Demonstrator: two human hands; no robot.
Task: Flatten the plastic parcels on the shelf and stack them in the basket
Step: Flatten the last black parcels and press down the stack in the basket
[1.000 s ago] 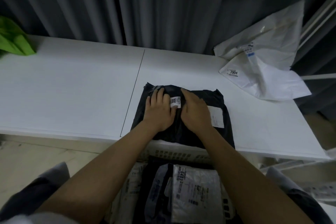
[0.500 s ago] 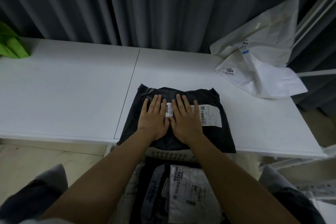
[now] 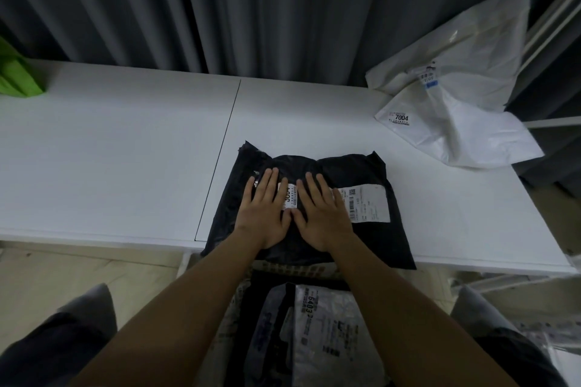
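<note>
I see my left hand point(image 3: 263, 214) and right hand point(image 3: 322, 215), fingers straight and slightly spread, pressing flat on the black plastic parcel point(image 3: 361, 173) at the white shelf point(image 3: 125, 151) edge.

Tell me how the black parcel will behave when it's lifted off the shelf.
Probably floppy: the black parcel is a soft wrinkled bag, flat under both palms. Likely slippery, since its plastic looks glossy. Its near edge overhangs the shelf, so it may sag there.

White parcel point(image 3: 452, 122) label — "7004". Parcel in basket point(image 3: 327, 333) — "6403". Black parcel point(image 3: 352, 173) label digits partly hidden.
</note>
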